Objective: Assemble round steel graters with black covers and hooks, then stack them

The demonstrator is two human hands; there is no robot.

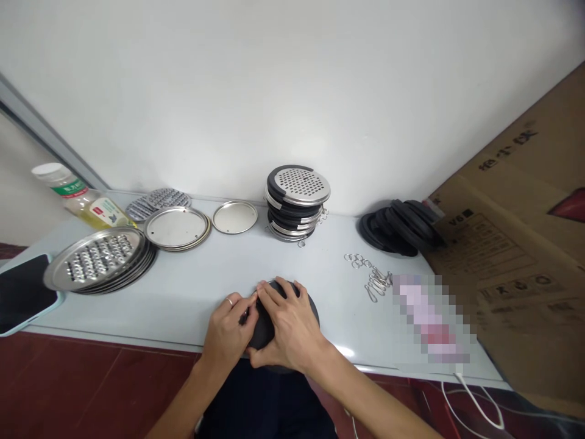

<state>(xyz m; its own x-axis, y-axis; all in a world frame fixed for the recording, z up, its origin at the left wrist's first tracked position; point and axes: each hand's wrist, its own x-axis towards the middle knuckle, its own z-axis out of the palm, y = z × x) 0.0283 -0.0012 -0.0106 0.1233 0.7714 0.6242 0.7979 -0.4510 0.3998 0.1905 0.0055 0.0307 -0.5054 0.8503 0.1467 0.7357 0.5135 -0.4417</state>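
A black round disc [264, 323] lies at the table's front edge, close to my body. My left hand [231, 323], with a ring on one finger, is closed on the disc's left rim, its fingertips pinching the edge. Across the top spreads my right hand [292, 320], fingers over the far rim and thumb at the near side, gripping the disc. Both hands meet near its upper left edge and cover much of it. Whether metal sits inside the disc is hidden.
Behind stands a stack of black-rimmed round graters [304, 186]. To the left are grater plates [98, 256], flat metal discs [176, 227], a bottle [86, 201] and a phone [27, 292]. Black rims [393, 225], metal clips [377, 283] and a cardboard box [516, 262] are right.
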